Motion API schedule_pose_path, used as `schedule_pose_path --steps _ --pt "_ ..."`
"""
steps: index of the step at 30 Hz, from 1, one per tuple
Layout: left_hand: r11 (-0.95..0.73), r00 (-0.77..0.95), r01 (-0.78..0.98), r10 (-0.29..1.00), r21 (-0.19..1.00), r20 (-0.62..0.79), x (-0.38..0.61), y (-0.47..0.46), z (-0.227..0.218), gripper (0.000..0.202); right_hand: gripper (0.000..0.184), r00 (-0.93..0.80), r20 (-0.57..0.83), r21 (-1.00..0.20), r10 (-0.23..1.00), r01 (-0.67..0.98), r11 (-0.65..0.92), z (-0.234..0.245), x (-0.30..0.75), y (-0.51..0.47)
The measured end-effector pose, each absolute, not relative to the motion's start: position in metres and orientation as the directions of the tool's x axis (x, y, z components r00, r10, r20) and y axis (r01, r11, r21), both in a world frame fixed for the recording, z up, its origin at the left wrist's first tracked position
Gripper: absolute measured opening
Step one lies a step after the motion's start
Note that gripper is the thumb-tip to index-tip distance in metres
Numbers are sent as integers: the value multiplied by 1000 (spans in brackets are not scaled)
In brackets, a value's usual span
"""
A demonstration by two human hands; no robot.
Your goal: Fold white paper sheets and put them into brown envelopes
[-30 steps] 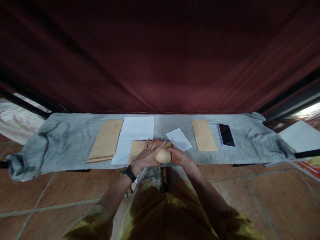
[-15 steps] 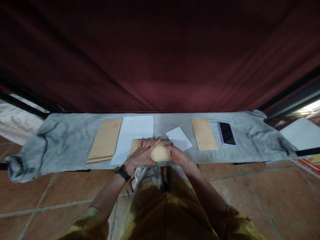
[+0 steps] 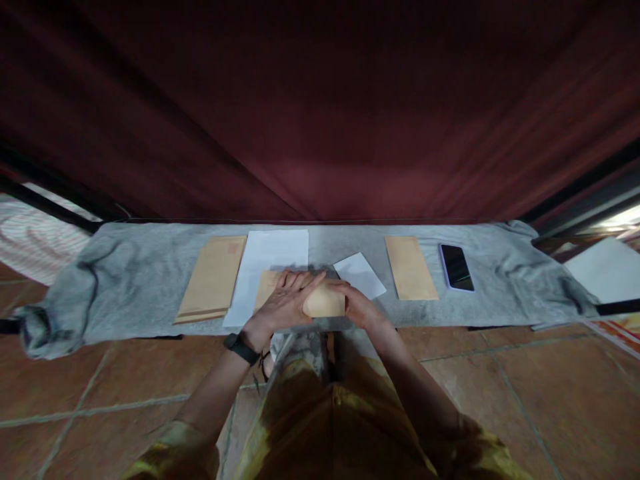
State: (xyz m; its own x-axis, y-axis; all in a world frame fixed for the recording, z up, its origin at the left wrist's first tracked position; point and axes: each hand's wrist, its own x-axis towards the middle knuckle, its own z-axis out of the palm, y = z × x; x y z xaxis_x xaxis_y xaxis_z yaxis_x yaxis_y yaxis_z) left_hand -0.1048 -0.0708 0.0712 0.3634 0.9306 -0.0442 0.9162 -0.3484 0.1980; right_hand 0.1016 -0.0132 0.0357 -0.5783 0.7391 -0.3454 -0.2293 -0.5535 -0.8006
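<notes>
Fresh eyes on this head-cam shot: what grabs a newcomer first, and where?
Likely the left hand, spread over a brown envelope at the near middle of the grey cloth, with the right hand at that envelope's right end. Next, perhaps, the dark red fabric filling the upper view. Then the dark-screened phone, toward the right of the cloth.

"Where's the camera looking from?"
"The wearer's head, facing forward and down."
"How near?"
"Near, above the left hand (image 3: 283,307) and right hand (image 3: 359,307), fitting in the grey cloth (image 3: 145,280) end to end."
</notes>
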Motion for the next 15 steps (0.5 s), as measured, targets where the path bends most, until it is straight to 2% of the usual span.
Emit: schedule_pose_path --steps 5,15 --pt "-257 279 950 954 180 -113 -110 -71 64 120 26 -569 -328 -788 754 -274 -550 27 96 -13" --pt "-196 242 951 954 240 -178 -117 -71 47 128 38 -531 -382 -790 757 -237 -565 18 92 -18"
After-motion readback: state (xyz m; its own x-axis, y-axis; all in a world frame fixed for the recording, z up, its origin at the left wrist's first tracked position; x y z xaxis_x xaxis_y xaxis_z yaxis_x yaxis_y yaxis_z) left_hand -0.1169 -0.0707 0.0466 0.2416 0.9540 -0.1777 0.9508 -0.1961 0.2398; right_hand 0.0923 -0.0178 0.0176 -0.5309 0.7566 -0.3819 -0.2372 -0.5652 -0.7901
